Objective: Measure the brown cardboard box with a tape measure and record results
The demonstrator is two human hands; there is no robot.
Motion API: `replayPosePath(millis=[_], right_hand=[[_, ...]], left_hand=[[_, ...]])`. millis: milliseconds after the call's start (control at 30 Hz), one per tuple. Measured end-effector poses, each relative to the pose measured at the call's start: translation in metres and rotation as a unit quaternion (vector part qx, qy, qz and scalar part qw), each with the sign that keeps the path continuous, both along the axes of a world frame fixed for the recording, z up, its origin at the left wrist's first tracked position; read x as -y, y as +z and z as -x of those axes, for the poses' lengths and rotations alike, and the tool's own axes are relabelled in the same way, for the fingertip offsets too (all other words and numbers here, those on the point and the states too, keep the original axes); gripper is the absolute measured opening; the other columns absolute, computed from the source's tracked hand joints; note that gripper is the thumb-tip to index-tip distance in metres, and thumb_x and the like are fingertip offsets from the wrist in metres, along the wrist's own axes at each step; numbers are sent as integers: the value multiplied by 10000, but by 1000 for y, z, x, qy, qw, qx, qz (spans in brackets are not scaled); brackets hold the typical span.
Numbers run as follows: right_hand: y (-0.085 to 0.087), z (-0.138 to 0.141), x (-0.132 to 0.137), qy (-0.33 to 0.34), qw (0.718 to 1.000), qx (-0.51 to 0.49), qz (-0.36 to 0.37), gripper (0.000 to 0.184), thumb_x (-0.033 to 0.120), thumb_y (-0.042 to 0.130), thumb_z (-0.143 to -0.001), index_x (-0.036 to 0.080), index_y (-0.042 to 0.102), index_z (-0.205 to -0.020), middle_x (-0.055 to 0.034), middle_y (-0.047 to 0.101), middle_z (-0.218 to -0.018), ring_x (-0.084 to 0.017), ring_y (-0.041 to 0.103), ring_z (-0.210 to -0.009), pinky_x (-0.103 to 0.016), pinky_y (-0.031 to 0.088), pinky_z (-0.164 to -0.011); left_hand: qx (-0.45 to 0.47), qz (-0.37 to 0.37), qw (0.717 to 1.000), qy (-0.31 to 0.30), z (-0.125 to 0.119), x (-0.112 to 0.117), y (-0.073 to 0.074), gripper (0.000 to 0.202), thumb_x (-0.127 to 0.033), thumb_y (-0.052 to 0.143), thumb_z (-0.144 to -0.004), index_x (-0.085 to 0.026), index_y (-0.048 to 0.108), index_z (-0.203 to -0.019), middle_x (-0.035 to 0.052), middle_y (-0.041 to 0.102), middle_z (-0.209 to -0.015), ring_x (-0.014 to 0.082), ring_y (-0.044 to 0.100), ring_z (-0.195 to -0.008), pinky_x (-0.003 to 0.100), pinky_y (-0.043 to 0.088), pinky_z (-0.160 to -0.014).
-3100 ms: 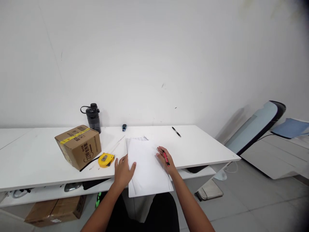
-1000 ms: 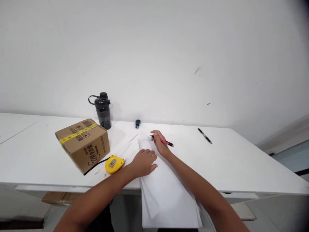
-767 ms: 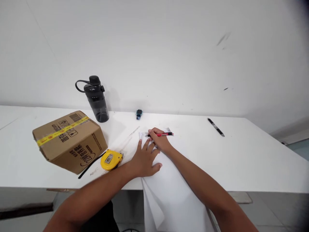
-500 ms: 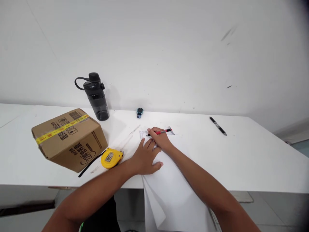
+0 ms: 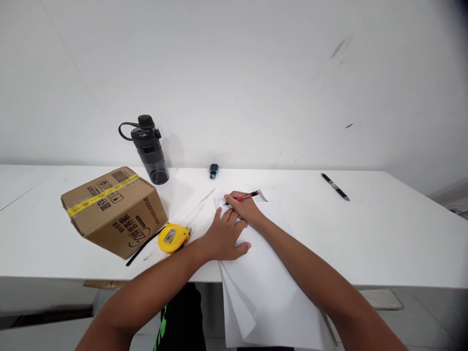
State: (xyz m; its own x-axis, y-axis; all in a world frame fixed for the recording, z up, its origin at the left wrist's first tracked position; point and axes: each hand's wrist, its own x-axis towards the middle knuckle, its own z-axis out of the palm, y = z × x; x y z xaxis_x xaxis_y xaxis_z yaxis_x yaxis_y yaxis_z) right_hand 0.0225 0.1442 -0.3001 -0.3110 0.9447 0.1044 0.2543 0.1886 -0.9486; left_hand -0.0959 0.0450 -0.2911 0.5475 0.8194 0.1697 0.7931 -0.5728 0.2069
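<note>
While the right hand [image 5: 245, 208] grasps a slim red-and-black pen [image 5: 245, 197] in its fingers, the pen lies tilted by the thumb side, over the far end of the loose white paper sheets [image 5: 274, 297]; whether its tip touches them is unclear. The left hand [image 5: 226, 236], spread and grasping nothing, presses the sheets just nearer the front edge of the white flat surface [image 5: 369, 243], which they overhang.
</note>
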Motion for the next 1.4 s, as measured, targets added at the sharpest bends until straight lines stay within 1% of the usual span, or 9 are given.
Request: replayPosePath(millis=[100, 267, 433, 600, 833, 1000, 1133, 1300, 1400], right_hand=[[1, 0, 1, -18, 1000, -8, -3, 360, 501, 585, -780, 211, 486, -590, 41, 443, -566, -128, 407, -557, -275, 349, -546], [3, 0, 3, -5, 1000, -9, 5, 361, 517, 584, -780, 210, 505, -609, 39, 460, -581, -128, 419, -561, -275, 359, -551], [2, -1, 4, -31, 999, 4, -29, 367, 496, 557, -797, 210, 468, -585, 35, 447, -569, -133, 419, -575, -279, 358, -566], [3, -1, 4, -8, 1000, 3, -6, 361, 498, 573, -783, 209, 484, -586, 32, 459, -574, -135, 425, -573, -276, 356, -552], [2, 0, 2, -29, 1000, 4, -4, 346, 482, 577, -776, 213, 493, -574, 38, 459, -548, -137, 427, -555, -285, 364, -563], [4, 1, 4, -67, 998, 9, 0, 326, 473, 567, -786, 208, 543, -596, 35, 480, -549, -145, 464, -573, -293, 384, -593], [6, 0, 6, -40, 999, 7, 3, 325, 461, 582, -772, 206, 533, -576, 30, 506, -564, -141, 464, -579, -290, 385, -596], [6, 0, 7, -64, 998, 17, 5, 326, 470, 571, -777, 206, 540, -588, 30, 486, -543, -143, 450, -564, -293, 376, -575], [6, 0, 7, -46, 999, 16, 4, 343, 502, 574, -779, 206, 553, -607, 29, 477, -544, -147, 450, -565, -291, 374, -562]], left_hand=[[1, -1, 1000, -2, 0, 0, 1, 485, -499, 518, -839, -191, 512, -1213, 150, 492, -1290, 340, 338, -1309, 609, 153, -1116], [5, 0, 1000, -2, 0, 0, 0, 486, -500, 520, -837, -195, 507, -1215, 147, 489, -1294, 341, 329, -1317, 609, 151, -1117], [7, 0, 1000, -7, 1, 0, -1, 490, -506, 521, -839, -199, 509, -1221, 140, 476, -1313, 339, 322, -1322, 611, 142, -1120], [11, -4, 1000, -8, 1, 0, -1, 488, -501, 528, -838, -194, 515, -1217, 141, 479, -1306, 344, 329, -1313, 611, 148, -1117], [16, -4, 1000, -10, 1, 0, -2, 489, -492, 534, -834, -188, 517, -1217, 148, 469, -1324, 342, 322, -1325, 606, 146, -1120], [19, -3, 1000, -11, 2, 0, -4, 487, -502, 522, -839, -198, 509, -1218, 146, 459, -1345, 339, 306, -1340, 607, 142, -1124], [16, 0, 1000, -10, 2, 0, -3, 488, -500, 518, -841, -193, 512, -1220, 147, 460, -1344, 341, 310, -1339, 606, 141, -1124], [21, -6, 1000, -6, 1, 1, -2, 487, -498, 537, -829, -201, 518, -1214, 138, 466, -1339, 340, 318, -1332, 599, 151, -1123], [24, -9, 1000, -5, 1, 2, -3, 477, -494, 546, -824, -207, 520, -1205, 137, 472, -1338, 344, 324, -1326, 603, 150, -1121]])
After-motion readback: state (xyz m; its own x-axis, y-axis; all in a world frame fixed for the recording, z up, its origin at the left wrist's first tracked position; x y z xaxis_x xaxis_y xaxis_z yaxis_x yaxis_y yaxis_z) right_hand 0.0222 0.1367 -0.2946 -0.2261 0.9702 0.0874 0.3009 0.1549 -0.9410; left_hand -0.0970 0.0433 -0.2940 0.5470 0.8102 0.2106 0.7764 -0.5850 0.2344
